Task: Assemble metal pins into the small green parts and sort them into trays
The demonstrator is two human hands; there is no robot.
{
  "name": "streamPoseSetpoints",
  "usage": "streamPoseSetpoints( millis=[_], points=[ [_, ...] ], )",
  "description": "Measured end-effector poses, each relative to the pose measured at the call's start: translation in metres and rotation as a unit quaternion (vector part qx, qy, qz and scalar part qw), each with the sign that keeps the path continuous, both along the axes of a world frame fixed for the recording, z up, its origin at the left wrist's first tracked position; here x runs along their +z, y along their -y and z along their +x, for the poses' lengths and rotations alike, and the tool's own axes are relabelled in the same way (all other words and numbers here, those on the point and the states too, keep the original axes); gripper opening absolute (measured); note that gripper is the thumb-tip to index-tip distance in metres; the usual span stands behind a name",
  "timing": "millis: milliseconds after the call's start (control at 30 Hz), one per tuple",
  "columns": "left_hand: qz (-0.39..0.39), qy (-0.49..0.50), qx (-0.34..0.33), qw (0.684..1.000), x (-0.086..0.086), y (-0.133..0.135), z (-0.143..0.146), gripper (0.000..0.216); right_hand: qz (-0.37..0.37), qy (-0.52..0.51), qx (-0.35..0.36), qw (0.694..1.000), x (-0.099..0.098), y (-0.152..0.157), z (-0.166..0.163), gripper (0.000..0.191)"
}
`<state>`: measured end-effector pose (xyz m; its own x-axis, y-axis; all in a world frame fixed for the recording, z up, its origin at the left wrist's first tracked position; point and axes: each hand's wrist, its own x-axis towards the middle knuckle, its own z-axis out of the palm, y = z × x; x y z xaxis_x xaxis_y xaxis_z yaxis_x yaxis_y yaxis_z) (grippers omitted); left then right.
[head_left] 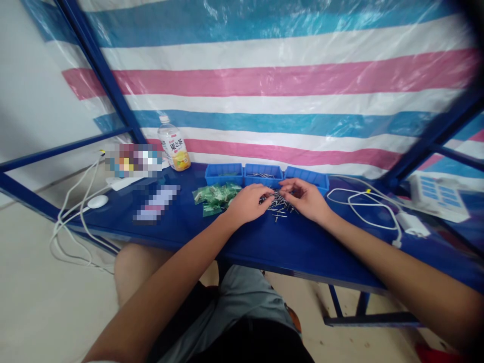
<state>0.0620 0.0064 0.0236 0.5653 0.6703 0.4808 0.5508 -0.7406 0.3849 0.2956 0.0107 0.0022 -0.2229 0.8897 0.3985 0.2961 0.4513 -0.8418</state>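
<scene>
Both my hands rest on a blue table over a small heap of thin metal pins. My left hand has its fingers curled and pinched at the left side of the heap. My right hand is curled at the right side, fingertips pinching among the pins. What each pinch holds is too small to make out. A pile of small green plastic bags lies just left of my left hand. Three blue bins stand in a row behind the heap.
A drink bottle stands at the back left. White cables and a round white puck lie at the left edge. A coiled white cable with a charger and a white power strip sit to the right. A striped tarp hangs behind.
</scene>
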Motion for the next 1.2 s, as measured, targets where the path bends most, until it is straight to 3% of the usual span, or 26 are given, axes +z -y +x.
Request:
streamPoseSetpoints(
  millis=[167, 267, 533, 667, 867, 1200],
  points=[
    [0.001, -0.016, -0.006, 1.0, 0.0, 0.0, 0.0, 0.028, -0.062, -0.125, 0.053, 0.989, 0.007, 0.009, -0.01, 0.054],
    [-0.003, -0.015, -0.011, 1.0, 0.001, -0.001, -0.001, 0.028, -0.069, -0.15, 0.058, 0.985, 0.009, 0.011, -0.011, 0.055],
    [-0.017, 0.048, 0.019, 0.999, 0.004, 0.0, -0.001, 0.021, -0.028, -0.051, 0.009, 0.998, 0.003, 0.007, -0.004, 0.049],
    [-0.033, 0.092, -0.004, 0.995, 0.007, 0.001, 0.001, 0.016, -0.032, -0.016, 0.023, 0.999, 0.004, 0.011, -0.004, 0.05],
    [-0.046, 0.129, -0.005, 0.991, 0.009, 0.004, 0.002, 0.017, -0.058, -0.03, 0.061, 0.996, -0.001, 0.012, -0.008, 0.053],
    [-0.012, 0.105, -0.015, 0.994, 0.006, -0.004, -0.001, 0.015, -0.022, -0.058, 0.017, 0.998, 0.007, 0.013, -0.006, 0.039]
  ],
)
